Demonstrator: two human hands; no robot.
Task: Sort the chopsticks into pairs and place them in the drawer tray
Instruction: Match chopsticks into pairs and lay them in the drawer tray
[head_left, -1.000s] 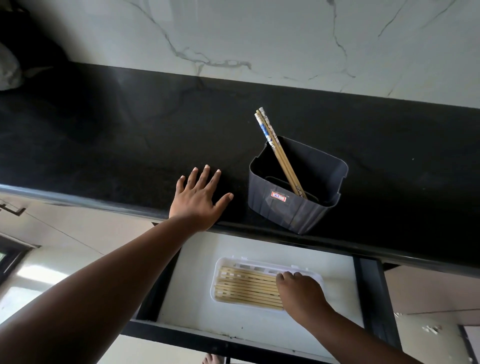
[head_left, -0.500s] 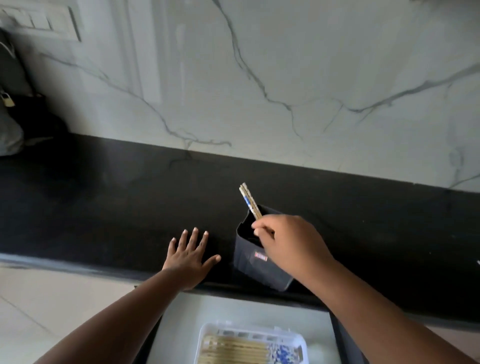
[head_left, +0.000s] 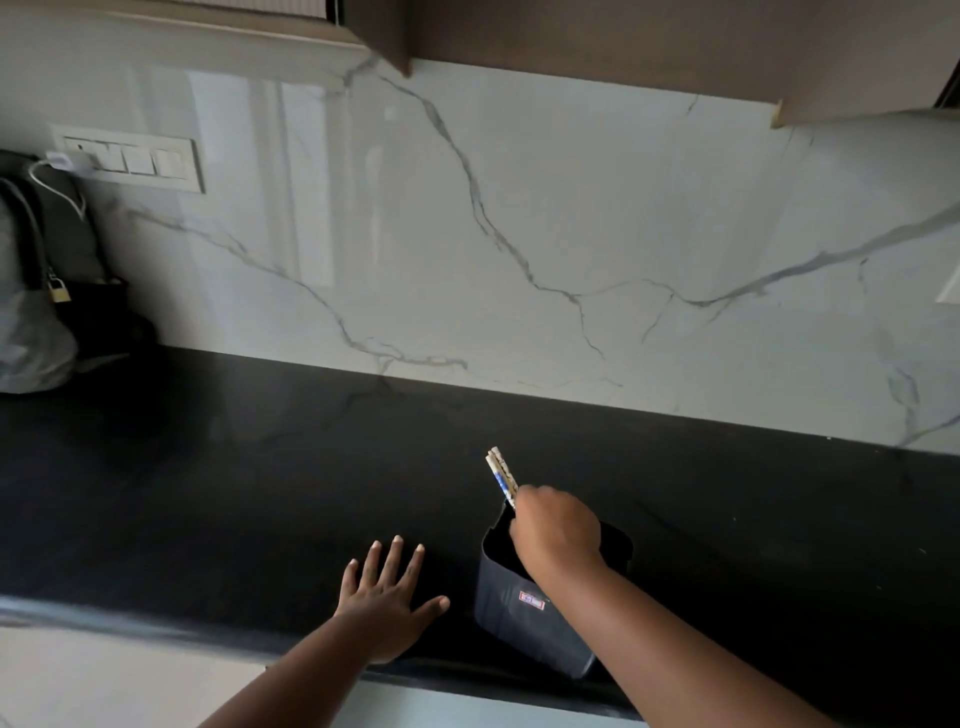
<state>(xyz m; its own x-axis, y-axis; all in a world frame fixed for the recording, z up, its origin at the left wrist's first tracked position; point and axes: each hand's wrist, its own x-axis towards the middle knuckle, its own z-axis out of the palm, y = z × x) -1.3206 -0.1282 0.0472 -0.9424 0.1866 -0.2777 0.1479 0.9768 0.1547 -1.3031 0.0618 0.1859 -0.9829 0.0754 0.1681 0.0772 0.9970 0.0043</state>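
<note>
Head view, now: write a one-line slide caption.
Right hand grips patterned wooden chopsticks standing in a dark plastic holder; left hand rests flat on the black stone counter.

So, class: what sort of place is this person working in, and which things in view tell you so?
Most likely a home kitchen: a black stone countertop, a marble-look backsplash below wall cabinets, and chopsticks standing in a dark holder.

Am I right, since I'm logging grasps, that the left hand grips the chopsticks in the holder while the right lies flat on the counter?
No, the hands are swapped. In the head view the right hand grips the chopsticks in the holder, while the left hand lies flat on the counter.
</note>
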